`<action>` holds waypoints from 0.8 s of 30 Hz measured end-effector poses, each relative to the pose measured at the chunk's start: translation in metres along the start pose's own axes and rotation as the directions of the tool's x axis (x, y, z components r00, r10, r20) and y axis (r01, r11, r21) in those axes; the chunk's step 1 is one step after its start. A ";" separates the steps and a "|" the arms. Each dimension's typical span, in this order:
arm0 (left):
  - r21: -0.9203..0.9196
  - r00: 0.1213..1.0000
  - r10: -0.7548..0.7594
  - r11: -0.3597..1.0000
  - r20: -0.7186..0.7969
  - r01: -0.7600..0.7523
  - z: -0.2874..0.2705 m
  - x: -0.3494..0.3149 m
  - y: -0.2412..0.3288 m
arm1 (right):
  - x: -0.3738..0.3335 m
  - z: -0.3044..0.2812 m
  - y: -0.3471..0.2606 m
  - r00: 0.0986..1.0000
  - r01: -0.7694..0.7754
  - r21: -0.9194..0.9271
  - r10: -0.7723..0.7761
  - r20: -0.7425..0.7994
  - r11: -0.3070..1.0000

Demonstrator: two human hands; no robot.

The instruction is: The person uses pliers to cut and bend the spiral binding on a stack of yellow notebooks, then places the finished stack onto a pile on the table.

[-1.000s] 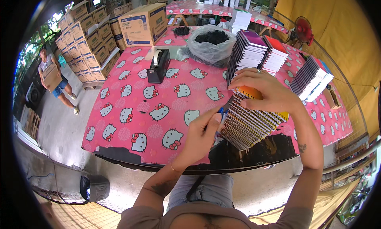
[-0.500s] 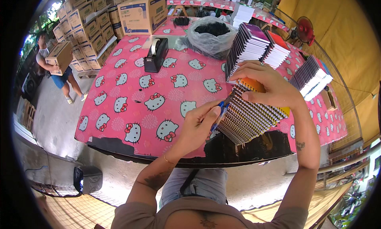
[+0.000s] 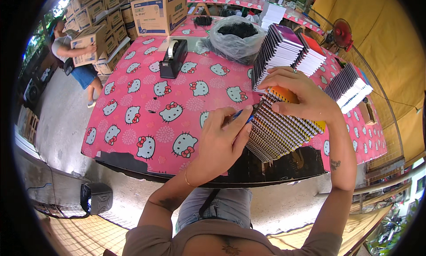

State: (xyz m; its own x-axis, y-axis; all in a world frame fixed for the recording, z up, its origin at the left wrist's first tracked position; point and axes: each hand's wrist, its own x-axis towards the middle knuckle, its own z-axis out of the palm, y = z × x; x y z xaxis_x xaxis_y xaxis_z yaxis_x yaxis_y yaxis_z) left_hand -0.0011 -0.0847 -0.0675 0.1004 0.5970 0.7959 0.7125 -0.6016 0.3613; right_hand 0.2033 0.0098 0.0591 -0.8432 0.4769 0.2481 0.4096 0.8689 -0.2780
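Basically, head view: spiral notebook stack (image 3: 284, 128) is set at the table's (image 3: 290, 168) near edge, coils facing left. Blue-handled pliers (image 3: 251, 118) are gripped in the left hand (image 3: 222, 138), nose at the stack's far coil ends; stack is steadied by the right hand (image 3: 301, 94), spread over its top. Nose is best kept square to one coil, pages untouched. Stack's far side is crowded by purple-topped notebooks (image 3: 280, 50); tape dispenser (image 3: 173, 60) is parked well left of it.
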 end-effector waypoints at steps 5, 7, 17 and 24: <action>-0.750 0.827 -0.371 0.368 0.423 0.549 0.007 -0.013 -0.005 | 0.000 0.001 -0.001 0.999 0.034 -0.028 -0.034 -0.021 0.999; -0.764 0.700 -0.386 -0.021 0.601 0.645 0.009 -0.017 -0.003 | 0.000 0.001 -0.001 0.999 0.044 -0.030 -0.045 -0.027 0.999; -0.679 0.753 -0.388 0.336 0.532 0.653 0.002 -0.010 -0.005 | 0.002 0.000 -0.005 1.000 0.021 0.031 -0.021 0.000 0.999; -0.765 0.657 -0.443 -0.111 0.610 0.635 0.009 -0.023 -0.003 | 0.003 0.000 -0.005 1.000 0.026 0.031 -0.026 0.001 0.999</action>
State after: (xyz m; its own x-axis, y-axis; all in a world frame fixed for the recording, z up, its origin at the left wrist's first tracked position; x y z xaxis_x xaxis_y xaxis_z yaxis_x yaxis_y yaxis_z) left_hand 0.0010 -0.0917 -0.0910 0.1738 0.9825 0.0672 -0.5465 0.0394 0.8365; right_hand 0.1984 0.0075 0.0612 -0.8540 0.4537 0.2548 0.3761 0.8765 -0.3004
